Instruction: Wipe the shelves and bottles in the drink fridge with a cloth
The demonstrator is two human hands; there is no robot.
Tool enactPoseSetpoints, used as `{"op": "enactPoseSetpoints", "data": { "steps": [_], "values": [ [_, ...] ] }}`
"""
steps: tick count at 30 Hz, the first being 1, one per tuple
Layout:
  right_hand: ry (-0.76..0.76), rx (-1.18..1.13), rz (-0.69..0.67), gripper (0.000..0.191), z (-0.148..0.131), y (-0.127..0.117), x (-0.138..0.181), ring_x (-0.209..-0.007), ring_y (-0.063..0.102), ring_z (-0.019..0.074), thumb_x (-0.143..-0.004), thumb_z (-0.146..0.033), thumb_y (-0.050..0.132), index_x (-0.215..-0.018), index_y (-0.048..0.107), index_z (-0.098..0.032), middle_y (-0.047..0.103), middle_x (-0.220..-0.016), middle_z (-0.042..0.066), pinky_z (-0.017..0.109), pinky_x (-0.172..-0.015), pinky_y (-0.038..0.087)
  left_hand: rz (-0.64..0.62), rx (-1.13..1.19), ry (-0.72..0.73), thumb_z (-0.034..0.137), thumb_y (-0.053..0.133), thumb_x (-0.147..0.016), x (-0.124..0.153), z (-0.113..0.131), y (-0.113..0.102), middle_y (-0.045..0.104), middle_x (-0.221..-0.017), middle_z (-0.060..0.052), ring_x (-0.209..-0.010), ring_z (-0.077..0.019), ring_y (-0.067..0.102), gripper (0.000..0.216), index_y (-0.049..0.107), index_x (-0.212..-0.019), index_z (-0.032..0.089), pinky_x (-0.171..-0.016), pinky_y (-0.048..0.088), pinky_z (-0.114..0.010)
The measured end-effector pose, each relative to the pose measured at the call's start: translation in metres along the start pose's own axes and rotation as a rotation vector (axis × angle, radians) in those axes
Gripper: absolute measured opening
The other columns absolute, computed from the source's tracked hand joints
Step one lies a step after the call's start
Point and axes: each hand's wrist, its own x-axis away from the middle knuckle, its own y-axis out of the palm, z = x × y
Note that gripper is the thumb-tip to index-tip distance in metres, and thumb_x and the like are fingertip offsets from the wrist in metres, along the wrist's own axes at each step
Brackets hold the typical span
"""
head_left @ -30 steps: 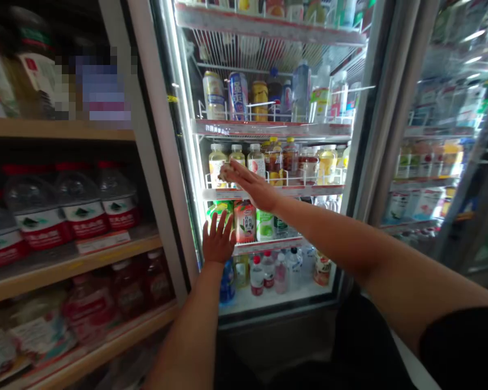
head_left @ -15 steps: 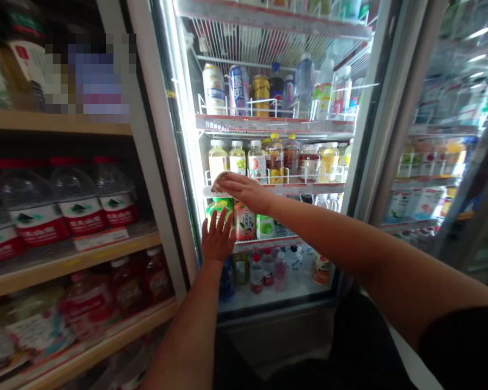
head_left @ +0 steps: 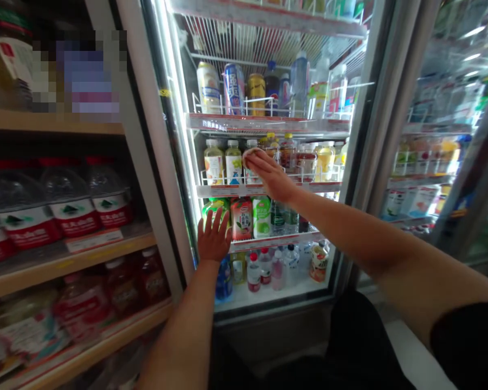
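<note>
My right hand [head_left: 270, 174] presses a small pale cloth [head_left: 250, 153] flat against the glass door [head_left: 228, 43] of a lit drinks fridge, at the height of the shelf of juice bottles [head_left: 213, 162]. The fingers lie over the cloth, which shows only at the fingertips. My left hand [head_left: 213, 238] rests lower on the same glass, fingers spread and flat, in front of a green bottle [head_left: 211, 208]. It holds nothing.
Wooden shelves [head_left: 65, 254] with large red-labelled water jugs [head_left: 63, 203] stand to the left. A second glass-door fridge [head_left: 431, 146] stands to the right. The door's grey frame [head_left: 364, 119] runs between them. Cans [head_left: 233, 89] fill the upper shelf.
My right hand slid the cloth down and left, then up and to the right across the glass. My left hand stayed planted on the glass.
</note>
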Motion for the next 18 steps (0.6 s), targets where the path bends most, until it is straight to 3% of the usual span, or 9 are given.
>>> {"op": "enactPoseSetpoints", "data": {
  "steps": [5, 11, 16, 18],
  "values": [
    [-0.117, -0.058, -0.179, 0.056, 0.015, -0.016, 0.025, -0.151, 0.035, 0.0222, -0.099, -0.008, 0.038, -0.152, 0.047, -0.025, 0.052, -0.154, 0.003, 0.049, -0.127, 0.031, -0.004, -0.03, -0.006, 0.03, 0.052, -0.099, 0.001, -0.001, 0.002, 0.043, -0.159, -0.006, -0.156, -0.0244, 0.021, 0.058, 0.04, -0.155, 0.029, -0.129, 0.011, -0.049],
    [0.067, 0.01, -0.004, 0.059, 0.029, -0.032, 0.046, -0.153, 0.03, 0.024, -0.098, -0.005, 0.035, -0.152, 0.046, -0.023, 0.049, -0.156, 0.004, 0.051, -0.127, 0.031, 0.022, -0.067, 0.033, 0.027, 0.054, -0.097, 0.001, -0.003, 0.003, 0.041, -0.16, -0.008, -0.156, -0.0249, 0.018, 0.064, 0.034, -0.158, 0.029, -0.128, 0.014, -0.051],
    [-0.019, 0.002, -0.109, 0.057, 0.037, -0.043, 0.067, -0.15, 0.037, 0.0221, -0.098, -0.006, 0.034, -0.15, 0.049, -0.024, 0.054, -0.153, 0.002, 0.049, -0.125, 0.036, 0.0, -0.04, 0.012, 0.026, 0.054, -0.097, 0.001, -0.003, 0.003, 0.037, -0.162, -0.007, -0.156, -0.0259, 0.019, 0.067, 0.031, -0.159, 0.03, -0.128, 0.013, -0.054],
    [0.019, 0.019, -0.073, 0.057, 0.043, -0.047, 0.072, -0.15, 0.036, 0.022, -0.098, -0.006, 0.036, -0.15, 0.05, -0.024, 0.053, -0.153, 0.002, 0.048, -0.126, 0.036, -0.01, -0.015, 0.0, 0.026, 0.054, -0.096, 0.002, -0.003, 0.003, 0.037, -0.162, -0.007, -0.156, -0.0265, 0.019, 0.066, 0.032, -0.158, 0.031, -0.128, 0.012, -0.054]
  ]
}}
